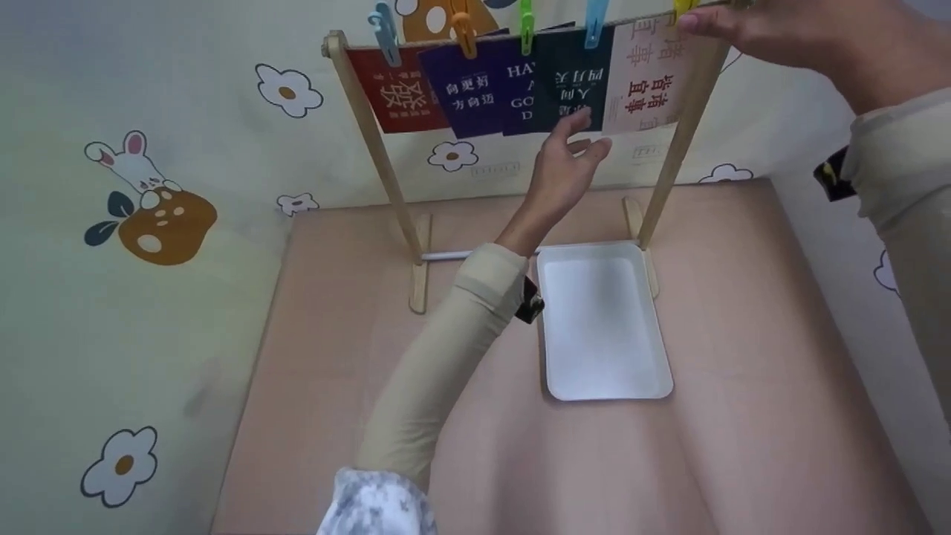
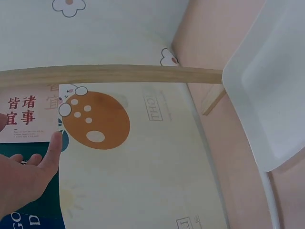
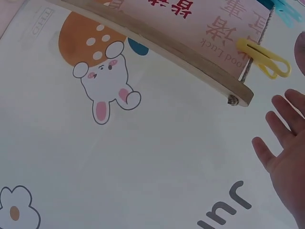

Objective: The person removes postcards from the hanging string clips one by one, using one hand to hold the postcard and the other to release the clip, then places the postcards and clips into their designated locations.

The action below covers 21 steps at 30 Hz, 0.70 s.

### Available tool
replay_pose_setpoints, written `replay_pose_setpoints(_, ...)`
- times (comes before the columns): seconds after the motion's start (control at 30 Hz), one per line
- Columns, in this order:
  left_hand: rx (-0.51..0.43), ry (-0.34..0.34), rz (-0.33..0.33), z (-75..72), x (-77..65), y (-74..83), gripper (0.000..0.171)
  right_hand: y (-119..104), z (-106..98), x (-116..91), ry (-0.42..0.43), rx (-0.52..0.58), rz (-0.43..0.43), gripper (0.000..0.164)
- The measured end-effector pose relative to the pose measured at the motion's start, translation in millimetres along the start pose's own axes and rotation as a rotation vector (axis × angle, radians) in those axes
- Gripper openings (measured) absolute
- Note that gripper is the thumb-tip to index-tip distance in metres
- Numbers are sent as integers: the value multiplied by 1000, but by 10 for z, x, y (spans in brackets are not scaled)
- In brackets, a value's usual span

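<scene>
Five clothespins (image 1: 527, 28), five cards (image 1: 472, 88), one tray (image 1: 605, 327)

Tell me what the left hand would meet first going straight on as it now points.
Likely the dark green card behind the left hand, possibly the pink card beside that; depth is unclear.

The left sleeve (image 1: 435, 379) (mottled white-and-grey fabric (image 1: 379, 501) at its end) and right sleeve (image 1: 910, 171) are beige. Black wrist cameras (image 1: 530, 301) show beside both cuffs (image 1: 492, 273).

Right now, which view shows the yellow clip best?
The right wrist view: there the yellow clip is whole and close. The head view crops it at the top edge; the left wrist view lacks it.
</scene>
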<state>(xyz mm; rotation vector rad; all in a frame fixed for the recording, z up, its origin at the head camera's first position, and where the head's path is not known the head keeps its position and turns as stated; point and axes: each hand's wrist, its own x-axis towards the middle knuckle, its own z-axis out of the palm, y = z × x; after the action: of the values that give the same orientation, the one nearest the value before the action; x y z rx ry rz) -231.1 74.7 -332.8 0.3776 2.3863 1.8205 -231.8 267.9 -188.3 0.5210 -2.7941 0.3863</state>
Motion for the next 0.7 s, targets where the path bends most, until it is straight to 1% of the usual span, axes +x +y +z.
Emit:
replay_pose_setpoints(0.13, 0, 16, -34, 53, 75, 18, 51, -25, -11, 67, -68, -8, 23, 46)
replay_pose_setpoints(0.27, 1, 27, -73, 86, 138, 12, 51, -42, -14, 93, -80, -40, 38, 48)
replay_pose_setpoints(0.33, -30, 12, -83, 92, 163, 8, 50, -48, -15, 97, -85, -43, 46, 47)
replay_pose_setpoints(0.5, -91, -53, -58, 97, 194, 19, 45, -53, -13, 119, -62, -46, -4, 45)
replay_pose_setpoints(0.6, -79, -64, -40, 103, 195, 24, 42, -58, -17, 138, -49, -51, -44, 43)
replay_pose_setpoints(0.7, -72, -60, -45, 129, 190, 12, 37, -92, -25, 135, -56, -78, -28, 43)
